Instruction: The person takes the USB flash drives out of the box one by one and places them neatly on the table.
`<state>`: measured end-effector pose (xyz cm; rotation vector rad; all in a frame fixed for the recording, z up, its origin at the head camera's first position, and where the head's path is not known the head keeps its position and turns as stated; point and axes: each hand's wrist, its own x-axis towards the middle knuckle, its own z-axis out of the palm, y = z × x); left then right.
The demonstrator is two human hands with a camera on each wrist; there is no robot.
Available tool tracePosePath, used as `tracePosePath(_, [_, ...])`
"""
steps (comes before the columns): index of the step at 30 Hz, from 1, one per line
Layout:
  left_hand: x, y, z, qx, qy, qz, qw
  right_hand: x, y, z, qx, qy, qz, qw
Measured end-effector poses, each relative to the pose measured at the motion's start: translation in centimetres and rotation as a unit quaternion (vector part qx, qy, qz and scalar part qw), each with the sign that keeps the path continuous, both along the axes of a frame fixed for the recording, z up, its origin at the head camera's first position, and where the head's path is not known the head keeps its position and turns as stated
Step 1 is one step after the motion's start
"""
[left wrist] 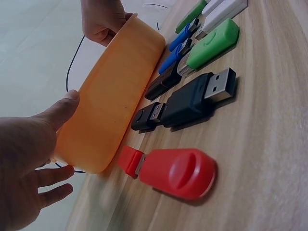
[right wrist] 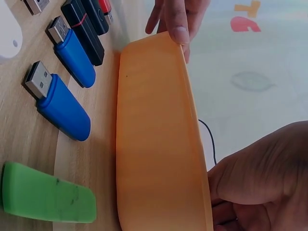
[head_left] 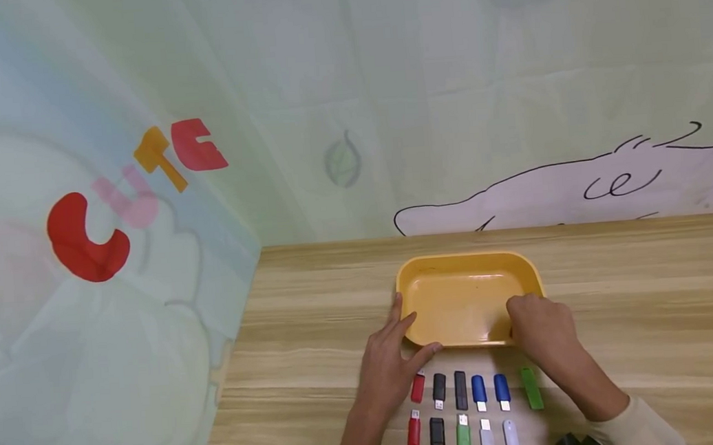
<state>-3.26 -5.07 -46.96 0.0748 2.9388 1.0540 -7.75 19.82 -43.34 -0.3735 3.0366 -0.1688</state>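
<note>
A yellow plastic tray [head_left: 461, 305] with a raised rim sits on the wooden table. At its near right corner my right hand [head_left: 540, 323] grips the rim with curled fingers; their tips are partly hidden. My left hand [head_left: 391, 361] is at the near left corner with spread, fairly straight fingers, its thumb [left wrist: 67, 103] resting on the near rim. Two rows of USB sticks lie just in front of the tray. Among them are a red stick [head_left: 413, 433], a black one [left wrist: 187, 103], a blue one [right wrist: 62, 108] and a green one [head_left: 531, 388].
The front row also has a green stick [head_left: 463, 437] and two whitish ones, one of them a white stick [head_left: 511, 438]. By the right sleeve lies a black item [head_left: 577, 443] with a yellow spot. A printed cloth [head_left: 447, 92] hangs behind the table [head_left: 646, 285].
</note>
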Motion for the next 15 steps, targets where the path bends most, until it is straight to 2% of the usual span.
tracePosePath(7, [-0.04,-0.01,-0.06,0.001,0.005,-0.001,1.0,-0.26,-0.02,-0.19,-0.032,-0.004,0.0,0.999])
tracePosePath(15, [-0.06,0.04,-0.22,-0.001,0.003,0.0,1.0,-0.55,-0.03,-0.21,-0.065,-0.029,-0.01,0.997])
